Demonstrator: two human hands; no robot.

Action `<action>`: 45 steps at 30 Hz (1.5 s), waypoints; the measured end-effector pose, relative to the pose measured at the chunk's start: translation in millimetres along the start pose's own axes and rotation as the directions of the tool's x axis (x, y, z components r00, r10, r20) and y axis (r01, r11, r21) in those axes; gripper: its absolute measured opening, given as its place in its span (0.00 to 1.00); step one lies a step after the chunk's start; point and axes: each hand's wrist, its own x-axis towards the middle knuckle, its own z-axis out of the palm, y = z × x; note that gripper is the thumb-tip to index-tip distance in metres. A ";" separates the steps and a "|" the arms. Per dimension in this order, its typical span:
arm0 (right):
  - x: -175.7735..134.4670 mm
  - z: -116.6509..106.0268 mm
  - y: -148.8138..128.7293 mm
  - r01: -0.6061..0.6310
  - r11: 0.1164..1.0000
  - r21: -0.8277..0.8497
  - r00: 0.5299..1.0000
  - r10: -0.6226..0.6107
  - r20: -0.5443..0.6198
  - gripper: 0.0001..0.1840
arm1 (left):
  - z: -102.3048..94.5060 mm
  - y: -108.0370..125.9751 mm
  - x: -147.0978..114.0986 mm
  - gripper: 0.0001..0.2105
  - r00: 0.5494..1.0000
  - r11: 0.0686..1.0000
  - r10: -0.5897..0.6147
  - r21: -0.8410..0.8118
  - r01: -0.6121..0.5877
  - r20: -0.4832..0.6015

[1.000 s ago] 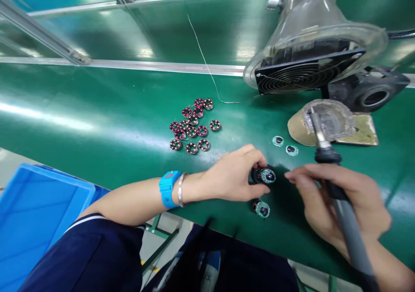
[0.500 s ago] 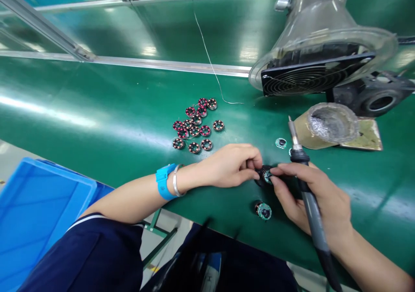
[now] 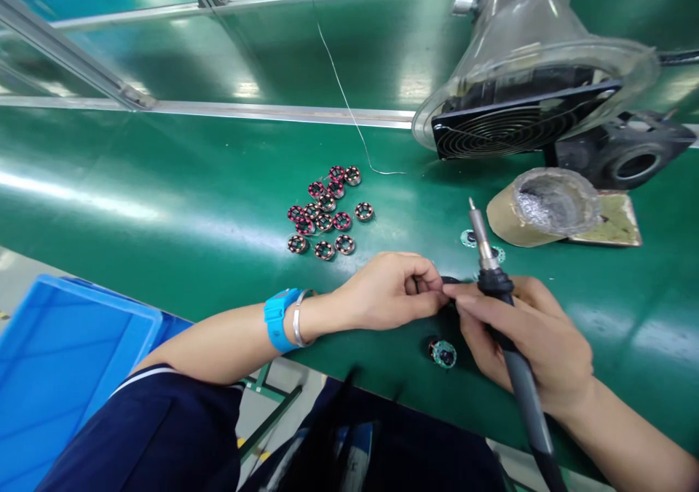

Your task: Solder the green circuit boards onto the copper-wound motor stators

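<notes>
My right hand (image 3: 538,346) grips a soldering iron (image 3: 518,364), its bare metal tip pointing up and away from me. The thumb and forefinger of that same hand reach left and meet the fingertips of my left hand (image 3: 401,292). My left hand is closed in a pinch; what it holds is hidden. Between and behind the fingertips a dark round part (image 3: 448,321) shows only in pieces. Just below stands a small copper coil with a round green circuit board (image 3: 443,354) on it.
Several wound ring coils (image 3: 324,221) lie in a group left of centre. Loose round circuit boards (image 3: 468,238) lie behind the iron. A tan cup (image 3: 510,212), a fume hood with a fan (image 3: 524,124) and a solder wire (image 3: 349,106) are further back. A blue bin (image 3: 81,375) stands left.
The soldering iron's tip has swung a little left with my right hand. My fingertips have come together, covering the dark part and the green board that showed on it.
</notes>
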 end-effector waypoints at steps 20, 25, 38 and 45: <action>7.8 -55.9 -21.4 -0.242 0.966 0.093 0.970 0.240 0.032 0.24 | 0.2 4.8 0.8 0.03 0.997 0.986 -0.060 0.149 0.068 -0.055; 11.7 -57.2 -27.5 -0.322 0.937 0.132 0.945 0.328 -0.021 0.12 | 0.7 5.7 0.7 0.03 0.996 0.986 -0.049 0.157 0.059 -0.068; 18.0 -53.3 -24.9 -0.271 0.954 0.127 0.963 0.270 0.022 0.11 | 1.0 5.3 0.6 0.03 0.997 0.981 -0.012 0.192 0.027 -0.082; 15.4 -51.8 -26.2 -0.285 0.945 0.163 0.958 0.284 0.028 0.12 | 1.0 6.8 0.4 0.02 0.996 0.980 -0.019 0.195 0.035 -0.086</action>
